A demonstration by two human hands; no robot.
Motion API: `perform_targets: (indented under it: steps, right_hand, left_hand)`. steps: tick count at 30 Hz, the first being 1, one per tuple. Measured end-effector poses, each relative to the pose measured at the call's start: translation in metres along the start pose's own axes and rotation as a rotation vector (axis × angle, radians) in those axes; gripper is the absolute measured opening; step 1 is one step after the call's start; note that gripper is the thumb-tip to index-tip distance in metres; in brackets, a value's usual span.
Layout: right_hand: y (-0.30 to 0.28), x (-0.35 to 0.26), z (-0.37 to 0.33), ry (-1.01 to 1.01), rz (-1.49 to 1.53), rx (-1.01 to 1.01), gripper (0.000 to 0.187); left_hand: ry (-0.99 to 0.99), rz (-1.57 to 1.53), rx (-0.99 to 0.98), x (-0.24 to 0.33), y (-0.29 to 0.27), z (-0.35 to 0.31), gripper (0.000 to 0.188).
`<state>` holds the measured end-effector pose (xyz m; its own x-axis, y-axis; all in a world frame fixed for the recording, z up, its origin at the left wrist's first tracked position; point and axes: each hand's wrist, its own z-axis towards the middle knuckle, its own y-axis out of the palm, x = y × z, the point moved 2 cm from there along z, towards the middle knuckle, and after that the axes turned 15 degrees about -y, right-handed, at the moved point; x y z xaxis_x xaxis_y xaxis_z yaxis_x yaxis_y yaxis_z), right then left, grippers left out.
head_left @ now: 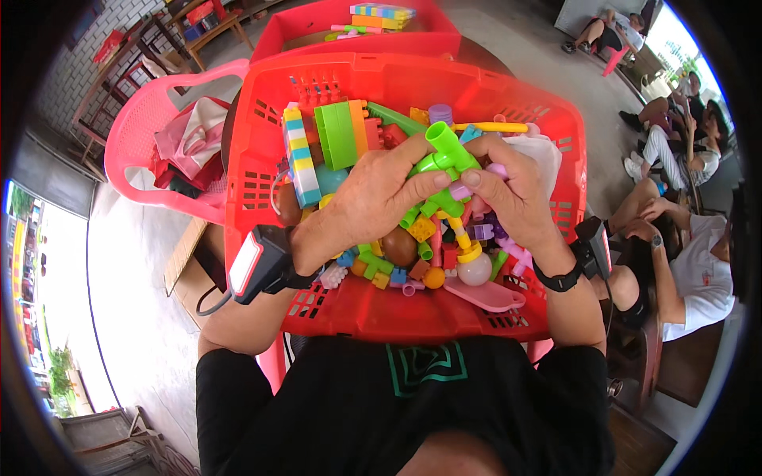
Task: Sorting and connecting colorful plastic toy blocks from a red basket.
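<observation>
Above a red plastic basket [405, 317], both of my hands are closed on a bright green toy pipe piece [446, 147] with several branching tubes. My left hand [381, 190] pinches it from the left, thumb along its side. From the right, my right hand [516, 190] grips it between thumb and curled fingers. A small purple piece [459, 190] shows by my right thumb; whether it is joined to the green one I cannot tell. Below lie loose toy parts, among them a yellow block [421, 230], a white ball [475, 270] and a pink flat piece [484, 294].
Along the basket's left inside stand a striped block stack [301, 163] and a green block [333, 135]. A red tray [286, 36] with stacked blocks lies beyond. Left is a pink chair [127, 151] holding cloth; a cardboard box [186, 266] is below. Seated people [698, 270] are at right.
</observation>
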<state>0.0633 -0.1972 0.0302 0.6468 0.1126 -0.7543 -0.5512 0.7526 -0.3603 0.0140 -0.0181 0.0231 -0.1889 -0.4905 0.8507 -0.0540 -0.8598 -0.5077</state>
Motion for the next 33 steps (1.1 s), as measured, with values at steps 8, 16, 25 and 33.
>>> perform_targets:
  steps: [8, 16, 25, 33]
  right_hand:
    - [0.010, 0.010, -0.001, 0.017, -0.050, -0.001, 0.023]
    - [0.016, 0.012, -0.003, 0.047, -0.038, 0.051, 0.024]
    - [-0.003, 0.034, 0.015, 0.235, 0.469, 0.330, 0.022]
    - [-0.009, 0.059, 0.038, 0.265, 0.630, 0.270, 0.018]
  left_hand:
    - [-0.067, 0.144, -0.052, -0.003, -0.002, 0.005, 0.037]
    - [-0.054, 0.230, -0.009, -0.010, 0.001, 0.008, 0.040]
    - [-0.273, -0.740, -0.098, -0.024, -0.015, 0.027, 0.040]
    - [-0.190, -0.504, -0.073, -0.035, 0.009, 0.036, 0.031]
